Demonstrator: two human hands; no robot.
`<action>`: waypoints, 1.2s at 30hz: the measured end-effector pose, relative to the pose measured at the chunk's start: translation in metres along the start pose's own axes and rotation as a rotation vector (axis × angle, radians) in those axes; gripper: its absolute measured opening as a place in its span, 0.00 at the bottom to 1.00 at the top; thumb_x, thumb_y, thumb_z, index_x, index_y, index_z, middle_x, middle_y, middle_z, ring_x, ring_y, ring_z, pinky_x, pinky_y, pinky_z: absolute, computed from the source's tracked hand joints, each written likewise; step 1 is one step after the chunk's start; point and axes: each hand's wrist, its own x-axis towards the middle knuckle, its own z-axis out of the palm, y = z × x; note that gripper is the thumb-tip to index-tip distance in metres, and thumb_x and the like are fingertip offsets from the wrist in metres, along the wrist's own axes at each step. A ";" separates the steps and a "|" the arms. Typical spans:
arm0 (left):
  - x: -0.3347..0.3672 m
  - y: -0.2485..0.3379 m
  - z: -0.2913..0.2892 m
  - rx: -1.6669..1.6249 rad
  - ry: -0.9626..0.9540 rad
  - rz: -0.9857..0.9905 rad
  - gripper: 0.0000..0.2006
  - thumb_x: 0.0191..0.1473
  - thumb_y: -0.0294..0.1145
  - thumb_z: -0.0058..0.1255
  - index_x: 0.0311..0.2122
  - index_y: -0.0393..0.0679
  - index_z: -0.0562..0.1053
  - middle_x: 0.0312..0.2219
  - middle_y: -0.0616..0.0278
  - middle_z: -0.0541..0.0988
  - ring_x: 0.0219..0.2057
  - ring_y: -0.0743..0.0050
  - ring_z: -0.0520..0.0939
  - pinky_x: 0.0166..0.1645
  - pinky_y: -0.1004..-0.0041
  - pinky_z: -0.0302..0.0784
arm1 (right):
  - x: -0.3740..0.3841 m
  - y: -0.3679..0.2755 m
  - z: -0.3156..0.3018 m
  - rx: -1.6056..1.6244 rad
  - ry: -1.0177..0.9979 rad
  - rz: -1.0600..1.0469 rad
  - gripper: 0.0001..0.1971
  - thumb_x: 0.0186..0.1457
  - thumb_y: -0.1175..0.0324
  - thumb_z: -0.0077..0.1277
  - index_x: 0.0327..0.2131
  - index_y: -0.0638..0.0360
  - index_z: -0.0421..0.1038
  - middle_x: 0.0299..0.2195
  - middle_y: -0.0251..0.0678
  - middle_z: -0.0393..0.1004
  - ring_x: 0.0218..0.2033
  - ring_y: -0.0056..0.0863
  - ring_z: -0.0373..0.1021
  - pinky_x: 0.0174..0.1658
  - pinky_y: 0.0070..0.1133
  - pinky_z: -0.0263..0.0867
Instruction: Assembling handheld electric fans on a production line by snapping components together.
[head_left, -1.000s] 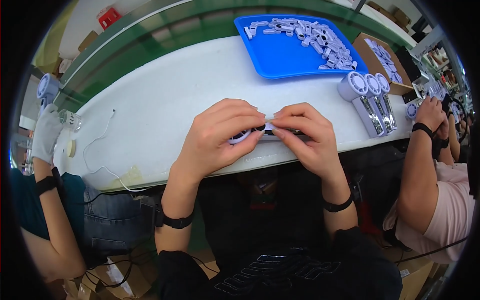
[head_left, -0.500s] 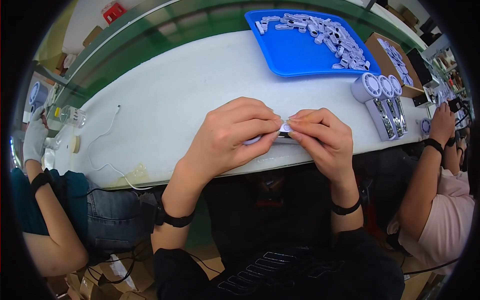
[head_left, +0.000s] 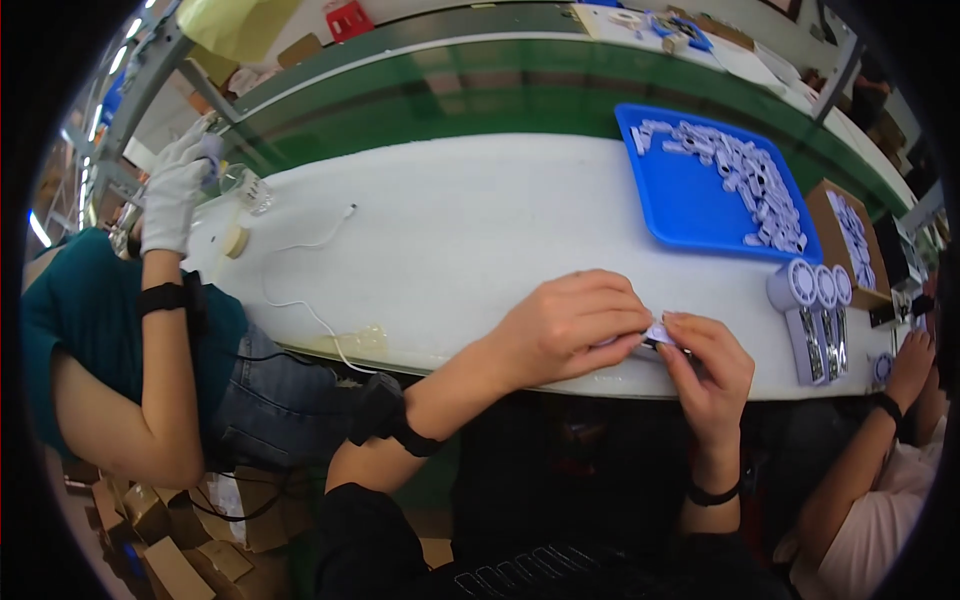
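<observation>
Both my hands meet over the front edge of the white table, right of the middle. A small pale lavender plastic part (head_left: 657,332) shows between their fingertips. My left hand (head_left: 585,325) is closed, its fingers bent over a pale lavender device that is mostly hidden; its shape resembles the handheld fans nearby. The right hand (head_left: 713,368) pinches the small part between thumb and fingers. Just to the right stand three lavender handheld fans (head_left: 808,342), their handles open with circuit parts showing.
A blue tray (head_left: 675,205) with many small lavender parts lies at the back right, beside a cardboard box (head_left: 826,208) of similar parts. A white cable (head_left: 318,318) trails over the front edge. Co-workers sit on both sides; a gloved hand (head_left: 172,200) is near a clear bottle (head_left: 248,188).
The view has swung left and up, so table and hands appear lower and farther right. My hands keep their grip. The left co-worker's gloved hand has risen.
</observation>
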 end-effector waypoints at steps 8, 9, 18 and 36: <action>-0.010 0.005 0.000 0.044 -0.056 -0.025 0.11 0.50 0.25 0.68 0.40 0.41 0.83 0.40 0.62 0.84 0.46 0.59 0.85 0.51 0.63 0.81 | -0.002 -0.001 0.007 -0.136 -0.021 -0.093 0.14 0.53 0.84 0.66 0.44 0.72 0.81 0.47 0.50 0.82 0.45 0.42 0.81 0.50 0.29 0.77; -0.012 0.004 -0.001 0.062 -0.040 -0.056 0.11 0.50 0.25 0.68 0.40 0.41 0.83 0.40 0.62 0.84 0.46 0.59 0.85 0.51 0.63 0.81 | -0.001 -0.003 0.010 -0.135 -0.031 -0.090 0.14 0.53 0.84 0.65 0.45 0.72 0.81 0.48 0.51 0.82 0.47 0.43 0.80 0.51 0.30 0.76; -0.012 -0.012 0.026 0.065 0.069 0.081 0.06 0.52 0.34 0.65 0.31 0.46 0.80 0.35 0.68 0.83 0.43 0.63 0.82 0.48 0.62 0.77 | -0.021 0.015 -0.005 -0.211 -0.104 -0.048 0.18 0.60 0.81 0.60 0.54 0.73 0.76 0.55 0.55 0.78 0.53 0.48 0.77 0.60 0.33 0.70; 0.030 -0.021 0.029 0.442 -0.288 -0.275 0.14 0.38 0.46 0.67 0.23 0.46 0.81 0.27 0.64 0.81 0.39 0.59 0.78 0.46 0.60 0.72 | 0.011 0.027 0.006 -0.351 -0.175 0.099 0.24 0.62 0.73 0.62 0.59 0.68 0.71 0.54 0.51 0.77 0.54 0.43 0.74 0.59 0.32 0.68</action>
